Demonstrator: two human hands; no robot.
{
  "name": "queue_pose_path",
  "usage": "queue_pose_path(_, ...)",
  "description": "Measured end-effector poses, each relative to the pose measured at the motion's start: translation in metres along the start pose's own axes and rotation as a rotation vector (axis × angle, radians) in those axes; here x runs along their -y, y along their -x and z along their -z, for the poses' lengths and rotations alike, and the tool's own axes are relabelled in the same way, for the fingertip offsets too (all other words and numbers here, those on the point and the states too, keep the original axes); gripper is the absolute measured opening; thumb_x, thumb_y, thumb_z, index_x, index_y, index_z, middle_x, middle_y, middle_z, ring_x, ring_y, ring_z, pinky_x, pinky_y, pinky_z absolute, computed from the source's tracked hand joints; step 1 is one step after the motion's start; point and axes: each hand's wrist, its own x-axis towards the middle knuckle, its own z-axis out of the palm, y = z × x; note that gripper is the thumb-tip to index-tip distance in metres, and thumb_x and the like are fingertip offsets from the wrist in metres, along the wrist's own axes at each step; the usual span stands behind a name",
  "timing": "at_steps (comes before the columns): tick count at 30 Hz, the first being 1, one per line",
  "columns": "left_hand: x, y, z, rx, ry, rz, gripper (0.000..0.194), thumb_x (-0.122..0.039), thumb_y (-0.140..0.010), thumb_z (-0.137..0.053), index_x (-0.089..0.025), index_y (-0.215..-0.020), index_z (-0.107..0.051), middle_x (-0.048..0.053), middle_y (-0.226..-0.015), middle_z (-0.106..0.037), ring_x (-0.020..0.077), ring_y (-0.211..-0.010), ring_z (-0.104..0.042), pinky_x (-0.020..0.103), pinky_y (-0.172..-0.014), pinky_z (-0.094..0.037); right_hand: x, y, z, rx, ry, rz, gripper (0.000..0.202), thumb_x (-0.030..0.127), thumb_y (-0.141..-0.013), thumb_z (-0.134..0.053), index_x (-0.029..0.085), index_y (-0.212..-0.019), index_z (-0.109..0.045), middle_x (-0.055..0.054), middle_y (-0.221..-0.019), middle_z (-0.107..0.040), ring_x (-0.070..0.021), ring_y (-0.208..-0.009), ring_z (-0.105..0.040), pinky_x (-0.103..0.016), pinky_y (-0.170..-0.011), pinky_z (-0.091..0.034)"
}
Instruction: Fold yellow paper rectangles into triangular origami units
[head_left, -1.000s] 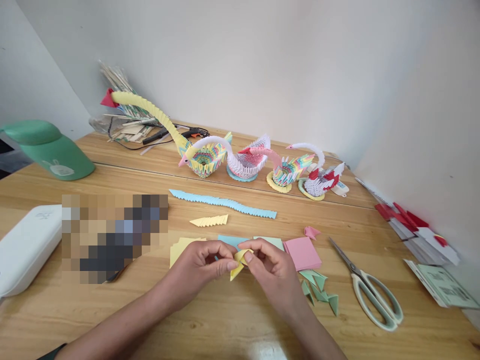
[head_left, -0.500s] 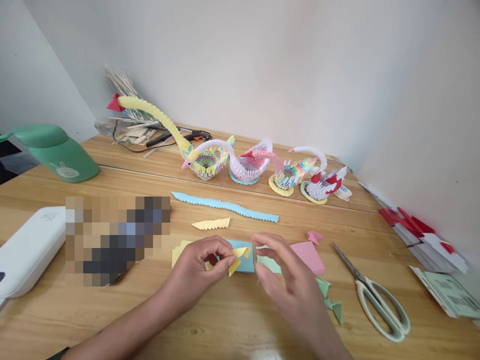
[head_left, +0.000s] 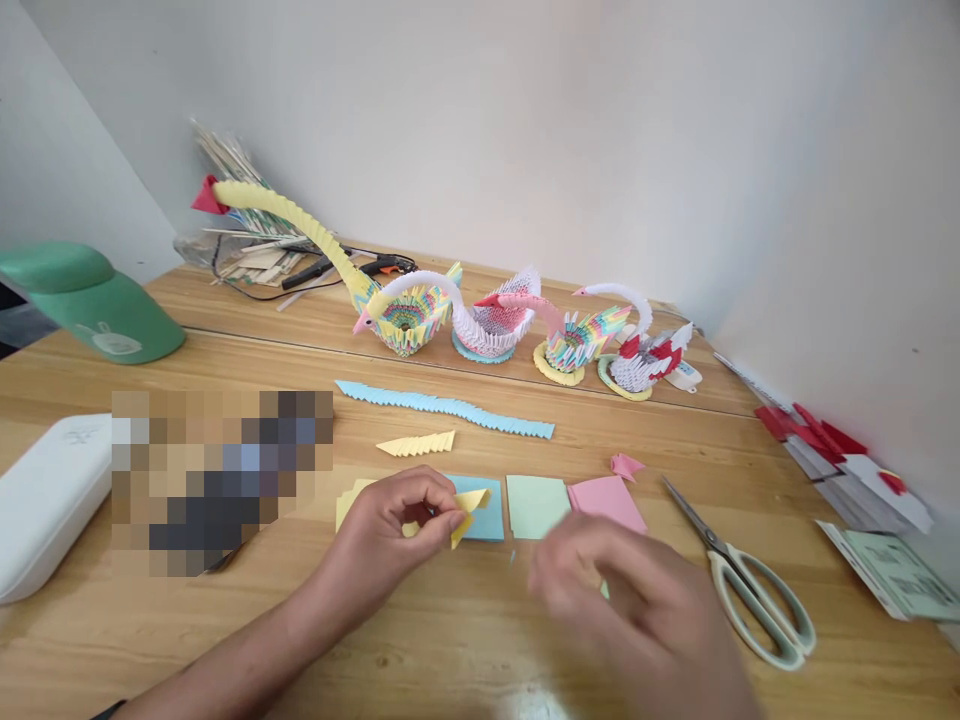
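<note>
My left hand (head_left: 405, 518) pinches a folded yellow paper piece (head_left: 471, 508), whose two points stick out past the fingertips. Over the right part of the table, my right hand (head_left: 622, 590) is curled and smeared by motion, so what its fingers do is unclear. A sliver of green folded paper (head_left: 604, 590) shows beside it, mostly covered. Behind the hands lie square paper stacks: yellow (head_left: 351, 498) partly hidden, blue (head_left: 484, 515), pale green (head_left: 536, 505) and pink (head_left: 606, 500). Farther back are a short yellow chain of folded pieces (head_left: 417, 444) and a long blue chain (head_left: 450, 408).
Scissors (head_left: 739, 580) lie at right, near a small pink folded piece (head_left: 625, 466). Several paper swans (head_left: 491, 320) stand along the back. A green bottle (head_left: 112, 305) and white device (head_left: 56, 500) are left; red and white papers (head_left: 840, 450) lie far right.
My right hand has moved down and to the right, away from the left hand, and its fingers have curled. The left hand still pinches the yellow piece. The view has shifted slightly.
</note>
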Motion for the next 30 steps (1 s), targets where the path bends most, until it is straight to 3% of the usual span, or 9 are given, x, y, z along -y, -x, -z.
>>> queue_pose_path(2,0.0,0.0,0.0,-0.015,-0.042,-0.034,0.015,-0.019,-0.078,-0.058,-0.016,-0.064,-0.06,0.003,-0.068,-0.059,0.014,-0.065,-0.053,0.023,-0.057,-0.041,0.027,-0.052,-0.002,-0.062,0.028,-0.167,0.02,0.037,-0.084,-0.054,0.024,-0.075,-0.065,-0.001,-0.067,-0.061,-0.0173,-0.063,-0.055,-0.027,-0.056,-0.042)
queue_pose_path(5,-0.002,0.001,0.0,-0.028,-0.177,-0.104,0.015,-0.017,-0.079,-0.057,-0.016,-0.065,-0.061,0.003,-0.069,-0.059,0.0142,-0.065,-0.055,0.023,-0.058,-0.042,0.047,-0.086,-0.014,-0.069,-0.01,-0.146,0.024,0.034,-0.087,-0.049,0.021,-0.073,-0.065,0.0,-0.064,-0.056,-0.0151,-0.06,-0.05,-0.025,-0.055,-0.038)
queue_pose_path(9,-0.002,0.006,-0.001,-0.012,-0.372,-0.226,0.014,-0.013,-0.08,-0.055,-0.017,-0.068,-0.061,0.003,-0.07,-0.06,0.0132,-0.064,-0.056,0.022,-0.059,-0.041,0.041,-0.081,-0.026,-0.019,-0.094,-0.154,0.016,0.033,-0.082,-0.057,0.021,-0.079,-0.067,0.001,-0.065,-0.05,-0.0139,-0.059,-0.045,-0.024,-0.052,-0.035)
queue_pose_path(12,-0.001,0.01,-0.003,0.021,-0.397,-0.293,0.011,-0.016,-0.082,-0.055,-0.017,-0.074,-0.063,0.004,-0.075,-0.062,0.014,-0.068,-0.058,0.022,-0.062,-0.043,0.034,-0.078,-0.027,-0.014,-0.177,-0.197,0.014,0.031,-0.079,-0.06,0.019,-0.074,-0.066,0.001,-0.064,-0.048,-0.0132,-0.059,-0.044,-0.024,-0.053,-0.034)
queue_pose_path(20,0.0,0.008,-0.005,-0.003,-0.105,0.007,0.01,-0.023,-0.084,-0.054,-0.017,-0.081,-0.062,0.0,-0.066,-0.06,0.0126,-0.058,-0.055,0.021,-0.058,-0.043,0.032,-0.082,-0.026,0.024,-0.361,-0.343,0.022,0.038,-0.078,-0.059,0.018,-0.07,-0.065,0.002,-0.062,-0.048,-0.0098,-0.051,-0.039,-0.022,-0.047,-0.032)
queue_pose_path(26,-0.005,0.01,-0.006,0.001,-0.329,-0.118,0.009,-0.017,-0.082,-0.055,-0.016,-0.079,-0.064,0.0,-0.066,-0.061,0.0124,-0.062,-0.055,0.021,-0.06,-0.039,0.035,-0.08,-0.029,0.007,-0.293,-0.263,0.02,0.034,-0.078,-0.062,0.019,-0.066,-0.064,0.002,-0.064,-0.048,-0.011,-0.055,-0.039,-0.022,-0.049,-0.032)
queue_pose_path(30,-0.004,0.01,-0.007,0.008,-0.17,-0.075,0.01,-0.02,-0.083,-0.054,-0.016,-0.08,-0.063,0.0,-0.067,-0.06,0.0119,-0.061,-0.054,0.021,-0.059,-0.041,0.036,-0.08,-0.03,-0.019,-0.299,-0.279,0.023,0.033,-0.078,-0.06,0.018,-0.061,-0.058,0.003,-0.061,-0.043,-0.0104,-0.053,-0.037,-0.022,-0.049,-0.03)
